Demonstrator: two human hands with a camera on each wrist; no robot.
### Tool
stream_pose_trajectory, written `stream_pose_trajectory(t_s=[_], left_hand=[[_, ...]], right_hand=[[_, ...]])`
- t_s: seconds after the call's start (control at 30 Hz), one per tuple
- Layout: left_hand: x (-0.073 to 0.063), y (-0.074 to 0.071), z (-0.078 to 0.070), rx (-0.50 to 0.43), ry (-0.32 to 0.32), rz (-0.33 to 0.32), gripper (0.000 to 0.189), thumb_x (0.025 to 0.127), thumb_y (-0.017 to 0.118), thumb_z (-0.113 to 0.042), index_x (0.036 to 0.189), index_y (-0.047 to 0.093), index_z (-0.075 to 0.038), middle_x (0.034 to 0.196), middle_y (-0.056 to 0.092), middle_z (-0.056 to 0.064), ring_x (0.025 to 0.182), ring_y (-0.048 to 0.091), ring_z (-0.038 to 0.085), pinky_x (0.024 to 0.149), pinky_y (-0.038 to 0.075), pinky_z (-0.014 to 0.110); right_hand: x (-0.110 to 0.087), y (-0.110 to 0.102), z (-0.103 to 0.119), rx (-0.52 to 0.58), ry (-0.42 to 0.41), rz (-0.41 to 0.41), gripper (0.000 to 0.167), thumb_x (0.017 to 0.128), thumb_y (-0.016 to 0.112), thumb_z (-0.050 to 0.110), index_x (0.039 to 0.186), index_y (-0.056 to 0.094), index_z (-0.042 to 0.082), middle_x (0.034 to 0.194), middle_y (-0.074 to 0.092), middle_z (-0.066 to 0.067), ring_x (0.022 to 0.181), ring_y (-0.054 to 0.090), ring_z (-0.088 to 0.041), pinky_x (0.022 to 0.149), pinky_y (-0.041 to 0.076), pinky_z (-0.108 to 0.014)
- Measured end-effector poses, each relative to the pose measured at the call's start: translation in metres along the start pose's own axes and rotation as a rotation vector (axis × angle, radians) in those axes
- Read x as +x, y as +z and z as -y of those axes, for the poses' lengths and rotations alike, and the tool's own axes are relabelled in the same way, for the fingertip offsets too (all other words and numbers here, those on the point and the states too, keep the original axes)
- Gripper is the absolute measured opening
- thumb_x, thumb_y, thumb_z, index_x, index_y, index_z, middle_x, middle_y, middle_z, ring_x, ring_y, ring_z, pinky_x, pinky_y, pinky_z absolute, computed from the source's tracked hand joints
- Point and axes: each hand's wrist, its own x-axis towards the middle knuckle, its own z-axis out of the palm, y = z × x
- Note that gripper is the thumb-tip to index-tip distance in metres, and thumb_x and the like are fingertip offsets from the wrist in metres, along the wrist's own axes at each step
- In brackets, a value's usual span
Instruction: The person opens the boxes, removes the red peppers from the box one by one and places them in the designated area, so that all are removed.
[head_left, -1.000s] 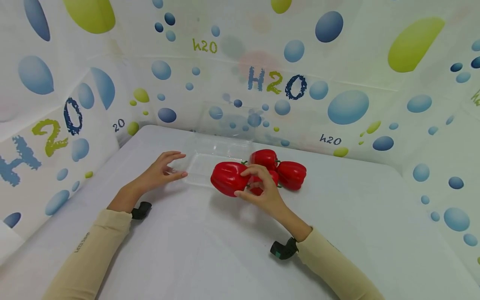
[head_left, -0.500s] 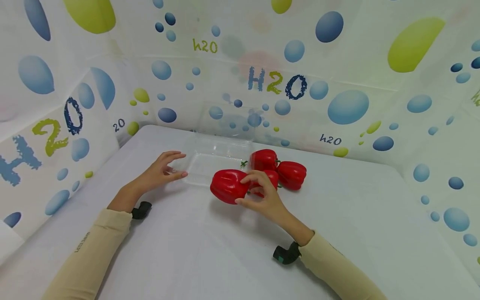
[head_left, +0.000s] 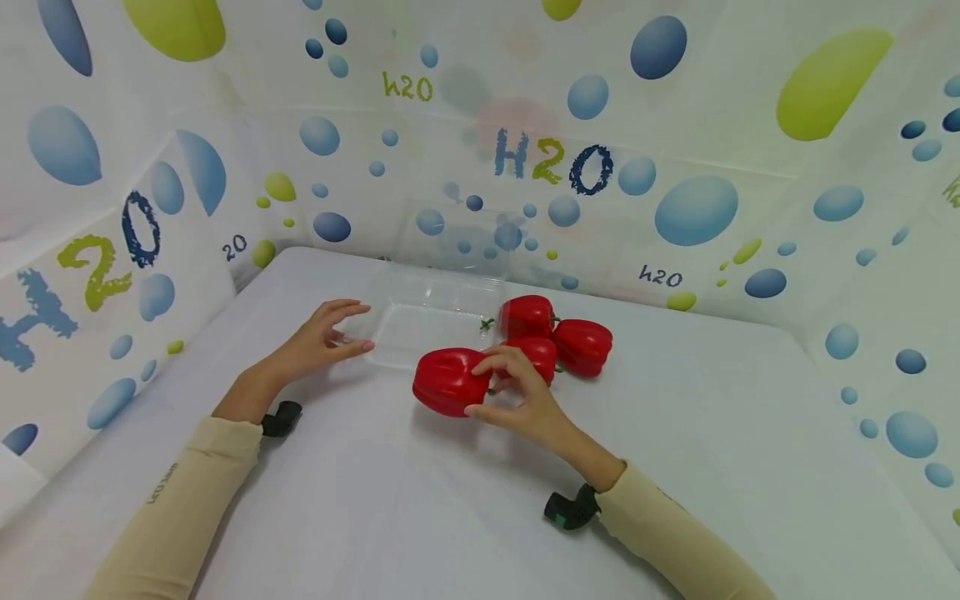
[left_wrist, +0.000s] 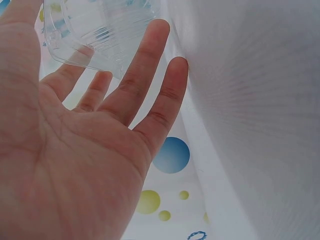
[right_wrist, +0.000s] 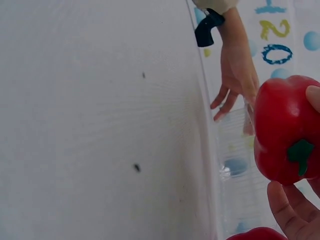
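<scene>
My right hand (head_left: 525, 400) grips a red bell pepper (head_left: 448, 383) by its stem end, thumb below and fingers above. A shadow lies under the pepper, in front of a clear plastic container (head_left: 420, 323). The right wrist view shows the pepper's green stem (right_wrist: 301, 153) facing the camera. At the container's left side, my left hand (head_left: 311, 342) has its fingers relaxed and spread. In the left wrist view, those fingers are close to the container's clear wall (left_wrist: 95, 35); I cannot tell whether they touch it.
Several more red bell peppers (head_left: 583, 347) sit grouped right of the container. A small green stem piece (head_left: 487, 324) shows within the container's right part. The container's transparent lid (head_left: 453, 237) stands raised against the patterned backdrop (head_left: 735, 108). A white cloth covers the table (head_left: 420, 517).
My right hand has brought the pepper toward me and slightly left, from over the container's front edge to in front of it. My left hand keeps its place.
</scene>
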Motion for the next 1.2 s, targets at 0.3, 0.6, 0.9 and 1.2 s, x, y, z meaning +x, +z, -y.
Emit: stream_pose_trajectory(t_s=[0.3,0.6,0.9,1.2], left_hand=[[0.000,0.000,-0.002,0.000,-0.014,0.005,0.070,0.093,0.067,-0.032,0.150,0.034,-0.011,0.155,0.016,0.020,0.113,0.056,0.042,0.098,0.047,0.055],[0.001,0.001,0.000,-0.002,-0.018,0.007,0.071,0.093,0.068,-0.033,0.150,0.034,-0.011,0.155,0.017,0.019,0.114,0.056,0.042,0.098,0.046,0.055],[0.000,0.000,0.003,0.002,-0.002,-0.006,0.071,0.092,0.068,-0.033,0.150,0.034,-0.010,0.155,0.017,0.019,0.114,0.055,0.044,0.098,0.046,0.056],[0.001,0.000,0.002,0.004,0.006,0.003,0.070,0.093,0.067,-0.031,0.151,0.033,-0.010,0.155,0.017,0.020,0.114,0.055,0.043,0.099,0.046,0.055]], right_hand=[[-0.001,0.004,-0.003,0.034,-0.001,0.048,0.048,0.075,0.081,0.005,0.117,0.059,0.006,0.128,0.052,-0.016,0.118,0.049,-0.024,0.081,0.058,-0.046],[0.000,0.003,0.033,0.038,0.067,0.098,0.043,0.074,0.075,-0.009,0.113,0.057,-0.006,0.125,0.050,-0.028,0.117,0.049,-0.035,0.082,0.053,-0.059],[0.001,0.004,0.013,0.020,0.053,0.120,0.047,0.071,0.075,-0.011,0.114,0.058,-0.005,0.126,0.050,-0.028,0.115,0.051,-0.038,0.081,0.055,-0.057],[-0.002,0.005,-0.007,-0.030,0.032,0.171,0.048,0.075,0.080,0.001,0.119,0.060,0.007,0.131,0.050,-0.015,0.122,0.048,-0.029,0.082,0.058,-0.043]])
